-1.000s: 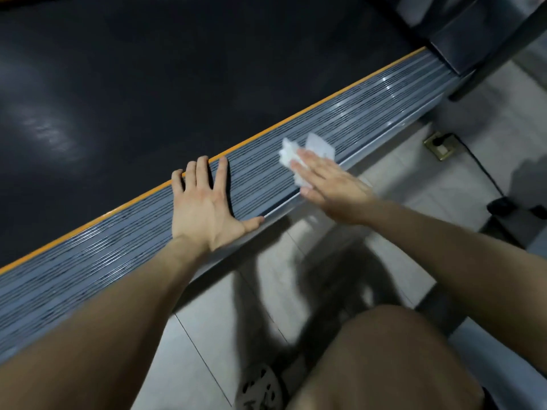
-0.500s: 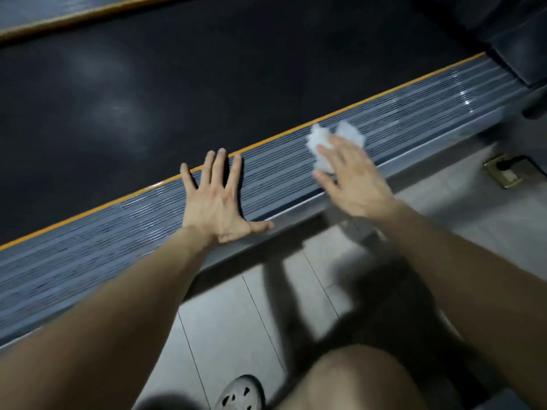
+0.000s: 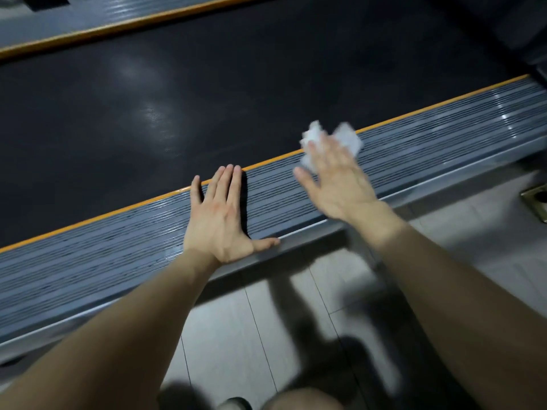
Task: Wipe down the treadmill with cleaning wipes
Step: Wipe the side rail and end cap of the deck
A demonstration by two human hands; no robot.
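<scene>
The treadmill's ribbed grey side rail (image 3: 118, 255) runs diagonally across the view, edged by an orange strip beside the black running belt (image 3: 177, 99). My left hand (image 3: 220, 220) lies flat on the rail, fingers together, thumb along the outer edge. To its right, my right hand (image 3: 334, 179) presses a crumpled white wipe (image 3: 349, 137) onto the rail near the orange strip. The right hand and wipe are motion-blurred. Most of the wipe is hidden under the fingers.
The far side rail (image 3: 118, 16) with its orange strip crosses the top left. Pale floor tiles (image 3: 236, 335) lie below the near rail. A brass floor socket (image 3: 535, 199) sits at the right edge. My knee and a shoe show at the bottom.
My right hand has slid the wipe along the rail and up toward the orange strip. The left hand has stayed planted on the rail. The camera has tilted, showing more of the belt.
</scene>
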